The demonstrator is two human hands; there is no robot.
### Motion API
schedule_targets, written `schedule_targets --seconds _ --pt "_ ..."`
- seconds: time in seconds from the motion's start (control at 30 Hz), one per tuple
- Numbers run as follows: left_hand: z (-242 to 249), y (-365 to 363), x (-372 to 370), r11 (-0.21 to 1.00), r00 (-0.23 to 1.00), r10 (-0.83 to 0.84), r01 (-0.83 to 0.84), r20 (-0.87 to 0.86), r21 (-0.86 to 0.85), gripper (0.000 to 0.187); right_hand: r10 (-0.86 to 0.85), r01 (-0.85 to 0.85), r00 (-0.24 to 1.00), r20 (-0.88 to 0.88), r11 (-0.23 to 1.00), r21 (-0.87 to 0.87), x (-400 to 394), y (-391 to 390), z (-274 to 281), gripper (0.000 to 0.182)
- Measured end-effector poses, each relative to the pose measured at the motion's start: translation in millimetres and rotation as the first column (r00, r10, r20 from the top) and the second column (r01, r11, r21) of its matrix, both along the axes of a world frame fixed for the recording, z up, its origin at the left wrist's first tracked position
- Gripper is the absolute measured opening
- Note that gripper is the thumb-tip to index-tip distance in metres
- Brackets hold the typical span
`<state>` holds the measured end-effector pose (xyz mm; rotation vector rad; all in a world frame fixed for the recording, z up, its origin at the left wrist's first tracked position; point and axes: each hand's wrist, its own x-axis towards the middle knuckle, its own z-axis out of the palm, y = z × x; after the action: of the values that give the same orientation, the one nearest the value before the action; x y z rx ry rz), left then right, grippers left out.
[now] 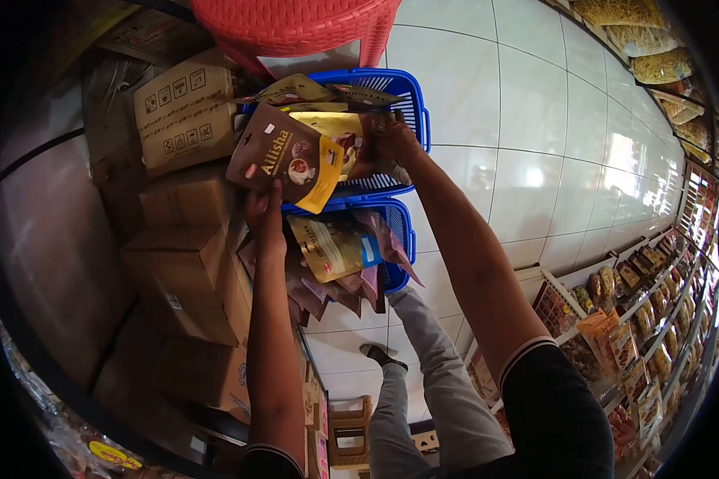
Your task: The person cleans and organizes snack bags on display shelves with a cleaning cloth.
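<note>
A brown pouch (276, 156) with a yellow corner, lettered "Ailisha", is tilted over the upper blue basket (417, 96). My left hand (265, 214) pinches its lower edge, the thumb on its front. Behind it, a gold and brown pouch (351, 136) and several others stand in the basket. My right hand (398, 142) reaches in at the basket's right end, beside the gold and brown pouch. Shadow hides most of its fingers. Just below, a lower blue basket (409, 239) holds a gold pouch (323, 247) and several pinkish-brown pouches (351, 283).
A red plastic stool (295, 24) stands behind the baskets. Cardboard boxes (188, 271) are stacked along the left. White floor tiles (551, 152) stretch to the right, bordered by shelves (655, 319) of packaged goods. My legs (447, 375) are below the baskets.
</note>
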<state>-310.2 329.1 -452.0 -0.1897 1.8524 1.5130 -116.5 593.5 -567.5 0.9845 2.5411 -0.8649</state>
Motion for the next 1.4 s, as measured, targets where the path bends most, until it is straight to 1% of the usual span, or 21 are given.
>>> schedule_targets --seconds 0.1,0.17,0.2,0.27,0.3,0.33,0.43,0.47,0.57,0.6,0.63,0.7,0.77,0.83,0.9,0.97,1.03,1.1,1.13,1.27,1.4 --pt "-6 0 -5 0.997 0.998 -0.068 0.068 0.010 -0.028 0.025 -0.239 0.232 0.970 -0.050 0.966 -0.117 -11 3 33 0.062" --pt "-12 -6 -10 0.989 0.996 -0.080 0.082 0.025 -0.123 0.021 -0.606 0.553 0.769 -0.205 0.791 -0.263 -17 -4 45 0.060" --pt "-9 -6 -10 0.987 0.998 -0.068 0.070 0.018 -0.147 0.018 -0.655 0.616 0.685 -0.319 0.754 -0.229 -19 -11 41 0.064" --pt "-1 -5 -4 0.980 0.999 -0.046 0.047 0.008 -0.195 0.014 -0.704 0.658 0.583 -0.405 0.702 -0.272 -30 -18 83 0.068" --pt "-5 -8 -1 0.991 1.000 0.025 -0.026 -0.008 -0.131 0.013 -0.724 0.677 0.528 -0.444 0.674 -0.296 -34 -20 98 0.070" --pt "-9 -12 4 0.993 0.995 0.096 -0.097 -0.020 -0.067 0.013 -0.626 0.676 0.538 -0.565 0.720 -0.155 -29 -17 77 0.068" --pt "-20 -20 14 0.977 0.978 0.209 -0.208 -0.013 0.034 0.015 -0.627 0.639 0.637 -0.449 0.755 -0.149 -30 -2 85 0.072" --pt "-23 -24 17 0.972 0.973 0.231 -0.231 -0.005 0.051 0.016 -0.642 0.662 0.569 -0.514 0.729 -0.178 -34 -2 89 0.058" --pt "-12 -19 24 0.966 0.966 0.254 -0.256 0.048 0.035 0.019 -0.542 0.565 0.739 -0.400 0.822 -0.071 -20 16 67 0.038" --pt "-12 -19 27 0.966 0.966 0.252 -0.254 0.059 0.036 0.018 -0.611 0.601 0.654 -0.446 0.778 -0.184 -20 22 84 0.030" --pt "-13 -20 29 0.966 0.965 0.252 -0.255 0.070 0.035 0.017 -0.569 0.603 0.662 -0.488 0.791 -0.105 -14 31 78 0.031" --pt "-14 -22 30 0.975 0.971 0.219 -0.223 0.098 0.022 0.016 -0.567 0.642 0.594 -0.570 0.762 -0.089 -1 49 81 0.028" --pt "-11 -22 29 0.988 0.979 0.150 -0.152 0.137 0.003 0.015 -0.652 0.632 0.543 -0.529 0.732 -0.253 17 61 113 0.033" --pt "-15 -20 32 0.987 0.978 0.152 -0.157 0.144 0.019 0.022 -0.755 0.558 0.467 -0.461 0.656 -0.509 28 64 166 0.035" --pt "-30 -28 36 0.983 0.974 0.156 -0.169 0.163 0.068 0.027 -0.860 0.429 0.455 -0.232 0.440 -0.789 36 62 220 0.037" --pt "-21 -26 37 0.983 0.973 0.158 -0.171 0.171 0.063 0.028 -0.903 0.424 0.406 -0.140 0.321 -0.847 50 57 245 0.037" --pt "-12 -22 38 0.984 0.973 0.150 -0.164 0.175 0.070 0.029 -0.896 0.331 0.435 -0.091 0.253 -0.909 67 57 248 0.037" --pt "-3 -22 43 0.985 0.976 0.136 -0.152 0.171 0.085 0.029 -0.939 0.335 0.332 -0.084 0.201 -0.921 66 41 255 0.034" --pt "-1 -23 46 0.984 0.978 0.128 -0.146 0.162 0.103 0.030 -0.951 0.340 0.300 -0.079 0.184 -0.922 67 36 255 0.033" --pt "15 -29 64 0.982 0.988 0.084 -0.105 0.132 0.159 0.031 -0.938 0.325 0.344 -0.049 0.167 -0.931 78 22 254 0.033" --pt "57 -40 91 0.981 0.986 0.040 -0.070 0.162 0.182 0.038 -0.911 0.410 0.413 -0.004 0.190 -0.892 86 -16 273 0.032"
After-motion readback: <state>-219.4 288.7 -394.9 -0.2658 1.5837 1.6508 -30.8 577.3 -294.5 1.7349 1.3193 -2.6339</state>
